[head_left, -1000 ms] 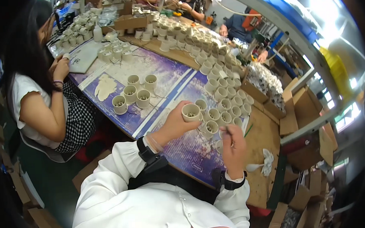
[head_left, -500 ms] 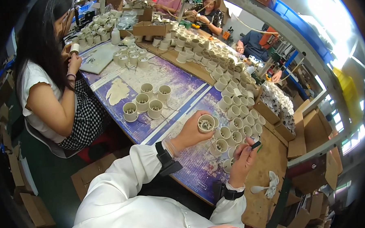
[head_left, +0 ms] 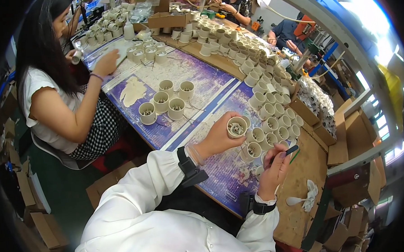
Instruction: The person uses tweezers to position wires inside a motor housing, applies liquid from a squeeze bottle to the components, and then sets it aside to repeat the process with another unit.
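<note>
A round cream cup (head_left: 236,127) with small metal parts inside is gripped in my left hand (head_left: 218,138), its opening tilted up toward me. Fingers of my right hand (head_left: 272,171) pinch a slim dark handle (head_left: 292,149), and a thin green strip shows beside it; the tool's kind is not clear. My hands are apart, the right one lower and to the right. Beneath and between them stand similar filled cups (head_left: 253,149), some with wires trailing out. Another cup's rim peeks out behind the held one.
Several filled cups (head_left: 175,110) stand left of my hand on the purple mat (head_left: 210,98). Rows of cups (head_left: 254,78) fill the far right side. A white spoon-like piece (head_left: 296,200) lies on brown board. At left, a co-worker (head_left: 59,100) sits near a white board (head_left: 118,60).
The view has shifted slightly. My left hand keeps hold of the cup, and my right still pinches the dark handle. The co-worker's hands have separated, one reaching over the board.
</note>
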Demonstrator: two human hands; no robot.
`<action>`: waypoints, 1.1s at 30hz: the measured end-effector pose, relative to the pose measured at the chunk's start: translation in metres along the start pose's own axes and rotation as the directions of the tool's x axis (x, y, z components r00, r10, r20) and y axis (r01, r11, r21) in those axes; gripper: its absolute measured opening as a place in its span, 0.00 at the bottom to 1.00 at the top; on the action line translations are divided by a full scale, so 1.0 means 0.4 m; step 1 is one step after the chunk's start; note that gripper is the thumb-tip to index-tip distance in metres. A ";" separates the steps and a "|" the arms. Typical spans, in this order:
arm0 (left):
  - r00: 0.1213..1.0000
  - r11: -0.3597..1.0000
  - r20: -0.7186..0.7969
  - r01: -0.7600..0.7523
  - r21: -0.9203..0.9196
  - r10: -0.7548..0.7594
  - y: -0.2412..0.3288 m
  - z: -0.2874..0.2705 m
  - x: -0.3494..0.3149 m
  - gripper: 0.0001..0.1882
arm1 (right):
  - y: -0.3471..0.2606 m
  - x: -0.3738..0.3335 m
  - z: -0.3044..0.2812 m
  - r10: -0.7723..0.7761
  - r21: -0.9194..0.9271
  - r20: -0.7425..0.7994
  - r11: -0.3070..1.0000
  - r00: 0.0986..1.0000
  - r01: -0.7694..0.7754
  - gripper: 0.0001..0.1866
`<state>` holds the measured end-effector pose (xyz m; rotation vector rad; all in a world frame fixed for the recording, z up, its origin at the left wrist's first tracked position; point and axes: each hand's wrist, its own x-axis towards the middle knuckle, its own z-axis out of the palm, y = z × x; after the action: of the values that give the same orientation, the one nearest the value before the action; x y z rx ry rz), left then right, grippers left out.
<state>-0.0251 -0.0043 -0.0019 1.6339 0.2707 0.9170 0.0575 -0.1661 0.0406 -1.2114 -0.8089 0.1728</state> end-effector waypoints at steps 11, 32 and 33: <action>0.994 0.993 0.031 -0.105 0.062 0.103 0.015 0.012 0.020 0.29 | -0.006 0.003 -0.028 0.045 -0.100 0.131 0.994 0.990 -0.032 0.14; 1.000 1.000 0.023 -0.014 0.015 0.014 0.013 0.008 0.009 0.29 | -0.002 -0.038 0.037 0.010 -0.104 0.458 0.994 0.889 0.042 0.07; 1.000 1.000 0.025 0.005 0.006 -0.005 0.017 0.006 0.009 0.29 | 0.005 -0.041 0.037 0.047 -0.065 0.471 0.998 0.881 -0.019 0.07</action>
<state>-0.0228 -0.0058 0.0058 1.6485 0.2601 0.8919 0.0368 -0.1627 0.0332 -1.2566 -1.2266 0.4910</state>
